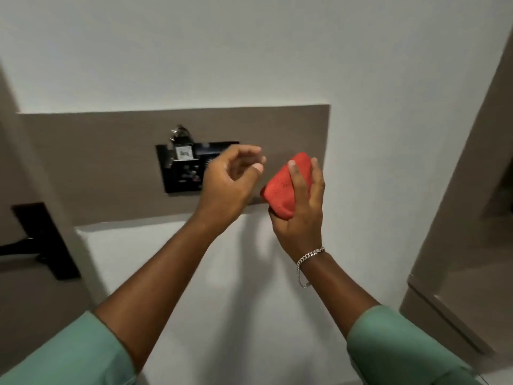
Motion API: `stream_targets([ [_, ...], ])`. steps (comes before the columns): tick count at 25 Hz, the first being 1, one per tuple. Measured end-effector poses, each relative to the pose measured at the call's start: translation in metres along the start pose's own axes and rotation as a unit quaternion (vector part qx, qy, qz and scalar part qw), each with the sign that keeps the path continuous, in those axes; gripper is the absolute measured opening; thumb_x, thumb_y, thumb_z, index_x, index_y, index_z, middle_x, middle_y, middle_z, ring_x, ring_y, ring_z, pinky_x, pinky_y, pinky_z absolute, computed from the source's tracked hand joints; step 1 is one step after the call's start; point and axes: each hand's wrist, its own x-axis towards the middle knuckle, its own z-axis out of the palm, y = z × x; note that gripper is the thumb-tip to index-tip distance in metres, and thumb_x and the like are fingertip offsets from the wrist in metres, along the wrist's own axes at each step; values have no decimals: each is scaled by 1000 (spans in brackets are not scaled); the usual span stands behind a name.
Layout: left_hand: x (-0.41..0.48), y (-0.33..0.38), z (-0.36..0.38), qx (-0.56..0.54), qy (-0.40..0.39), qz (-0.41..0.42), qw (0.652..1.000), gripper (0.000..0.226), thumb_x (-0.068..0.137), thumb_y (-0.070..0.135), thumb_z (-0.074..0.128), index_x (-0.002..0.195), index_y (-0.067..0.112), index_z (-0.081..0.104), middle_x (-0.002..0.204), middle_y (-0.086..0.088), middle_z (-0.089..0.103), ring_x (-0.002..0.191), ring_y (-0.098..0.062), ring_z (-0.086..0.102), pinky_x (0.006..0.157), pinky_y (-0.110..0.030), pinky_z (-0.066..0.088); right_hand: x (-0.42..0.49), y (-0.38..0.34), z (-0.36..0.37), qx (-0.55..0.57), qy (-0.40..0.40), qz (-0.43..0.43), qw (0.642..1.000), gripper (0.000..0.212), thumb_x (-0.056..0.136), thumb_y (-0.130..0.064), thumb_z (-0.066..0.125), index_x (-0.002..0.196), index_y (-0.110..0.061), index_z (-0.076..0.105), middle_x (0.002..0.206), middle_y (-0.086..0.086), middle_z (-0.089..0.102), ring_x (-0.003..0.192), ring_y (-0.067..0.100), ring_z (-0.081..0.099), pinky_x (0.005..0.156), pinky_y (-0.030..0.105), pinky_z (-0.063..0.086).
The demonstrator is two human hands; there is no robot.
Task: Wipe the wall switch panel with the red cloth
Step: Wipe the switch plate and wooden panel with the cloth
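A black wall switch panel is mounted on a grey-brown band across the white wall; a key card with a key ring sticks out of its top. My left hand hovers in front of the panel's right part, fingers curled and apart, holding nothing, and hides that side. My right hand holds the folded red cloth just right of the panel, off its surface. A silver chain bracelet sits on that wrist.
A black door handle and lock plate are on the door at the left. The grey-brown band runs left of the panel. A brown door frame or cabinet edge stands at the right.
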Motion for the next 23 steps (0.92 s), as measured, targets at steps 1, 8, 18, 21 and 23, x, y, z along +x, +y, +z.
stream_targets([
  [1,3,8,-24,24,43,43,998,22,87,6,59,107,7,66,104,-14,72,100,-18,69,89,-27,54,4,-15,15,14,9,-4,1000,87,76,-18,77,149,-36,32,164,14,16,153,25,21,120,36,35],
  [8,33,-19,-156,378,160,235,881,45,87,6,46,131,2,59,143,-11,54,140,-25,44,120,-42,30,16,-65,97,-9,25,-5,1000,87,79,-54,75,151,-34,31,166,11,10,151,22,19,121,23,21],
  [18,67,-96,-203,704,116,324,621,73,95,45,32,157,11,14,166,-9,9,154,-28,6,124,-51,5,17,-29,127,-129,18,-119,984,73,87,-66,48,147,-28,33,162,16,16,153,38,13,118,68,19],
  [21,66,-97,-204,695,128,338,622,73,95,45,33,157,11,15,166,-9,11,154,-29,7,124,-51,5,28,-22,126,-116,36,-146,982,72,87,-67,47,144,-25,39,161,14,22,152,38,17,116,70,20],
  [23,67,-96,-202,697,128,340,618,73,95,44,34,157,11,17,165,-10,13,154,-29,8,124,-51,5,42,-32,132,-105,55,-149,982,70,89,-70,42,143,-26,44,163,10,26,153,37,19,116,68,20],
])
